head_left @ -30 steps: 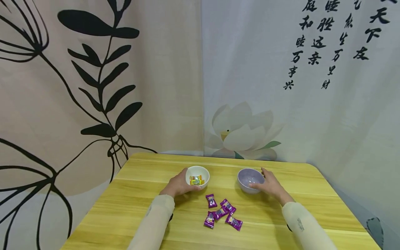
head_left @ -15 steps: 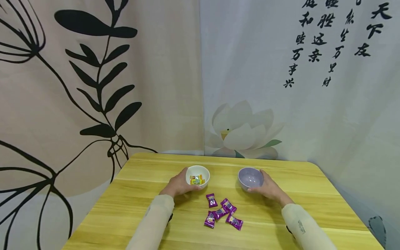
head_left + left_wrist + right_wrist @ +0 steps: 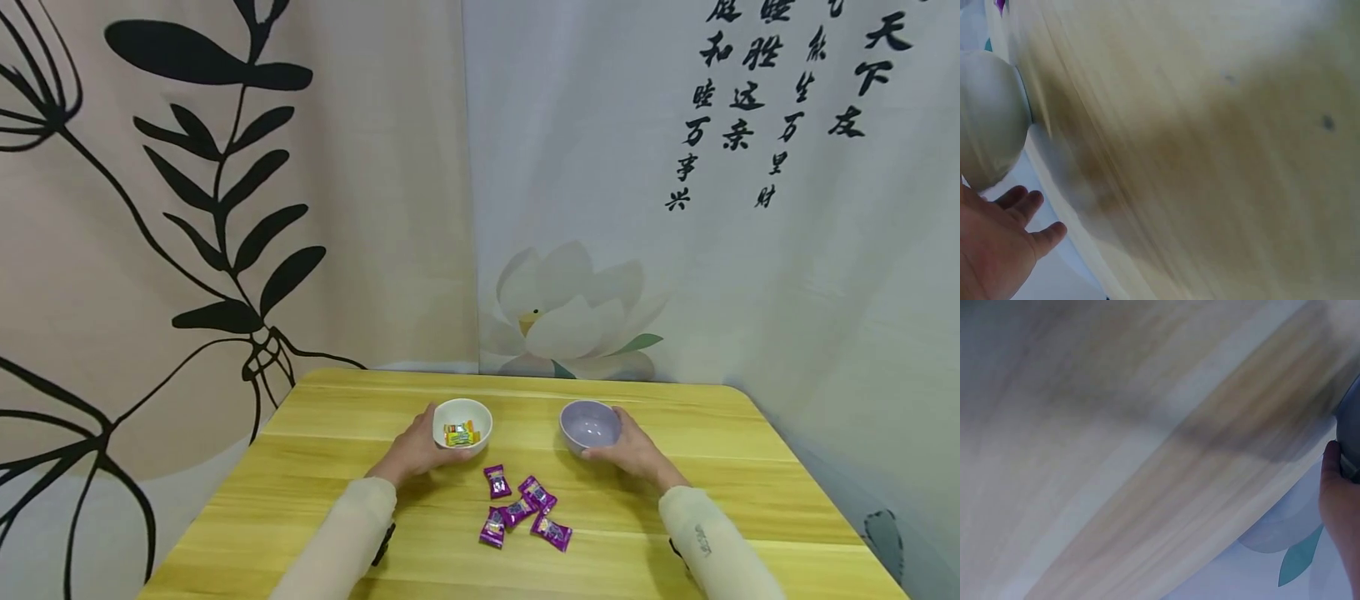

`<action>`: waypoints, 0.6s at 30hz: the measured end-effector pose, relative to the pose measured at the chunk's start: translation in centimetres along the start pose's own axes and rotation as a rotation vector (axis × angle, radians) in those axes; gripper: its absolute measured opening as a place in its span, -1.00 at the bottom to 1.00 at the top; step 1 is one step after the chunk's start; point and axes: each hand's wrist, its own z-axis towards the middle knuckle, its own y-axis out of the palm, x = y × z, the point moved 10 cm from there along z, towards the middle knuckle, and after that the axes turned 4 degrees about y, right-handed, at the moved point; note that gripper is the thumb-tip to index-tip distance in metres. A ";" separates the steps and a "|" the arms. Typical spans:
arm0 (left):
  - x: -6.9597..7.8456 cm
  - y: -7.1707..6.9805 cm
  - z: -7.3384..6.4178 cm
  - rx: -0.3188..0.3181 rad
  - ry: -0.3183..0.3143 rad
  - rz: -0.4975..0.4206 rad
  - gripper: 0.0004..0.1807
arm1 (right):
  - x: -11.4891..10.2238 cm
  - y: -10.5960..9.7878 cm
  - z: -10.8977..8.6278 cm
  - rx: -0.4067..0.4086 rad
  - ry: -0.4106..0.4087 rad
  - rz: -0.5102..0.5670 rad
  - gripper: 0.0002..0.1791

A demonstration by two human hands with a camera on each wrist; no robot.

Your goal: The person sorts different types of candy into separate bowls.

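In the head view, my left hand grips the left side of a white bowl, thumb along the near wall and fingers behind it. Yellow wrapped candies lie inside. To the right, my right hand holds a pale purple bowl from its right side, thumb across the near wall; only bare inner surface shows in it. Several purple wrapped candies lie loosely grouped on the table between the forearms. The left wrist view shows some fingers of that hand spread below the white bowl's wall.
Both bowls are over the far part of a yellow wood-grain table with rounded back corners. Behind its back edge hangs a cloth backdrop printed with black plants, a pale lotus and dark writing.
My right hand has moved from fingers loosely at the purple bowl's rim to a closer hold round its side, thumb now on the near wall. The left hand keeps its hold. The head view shifted slightly.
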 end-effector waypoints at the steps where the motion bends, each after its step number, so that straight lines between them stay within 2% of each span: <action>1: -0.1 -0.1 -0.2 0.001 -0.001 0.001 0.43 | 0.0 0.0 0.0 0.000 0.003 0.001 0.32; 5: -0.7 -0.5 -0.5 0.017 -0.005 -0.019 0.45 | -0.2 0.1 -0.1 -0.005 0.009 0.011 0.31; 9: -0.5 -1.2 -0.8 0.041 0.019 -0.043 0.41 | -0.3 0.2 -0.1 -0.007 0.002 0.020 0.31; 14: 0.8 -1.8 -1.2 0.053 0.070 -0.053 0.32 | -0.4 0.1 -0.2 -0.004 0.009 0.009 0.31; 18: 2.5 -1.8 -1.8 0.054 0.109 -0.083 0.25 | -0.2 0.1 -0.3 -0.011 0.027 0.002 0.33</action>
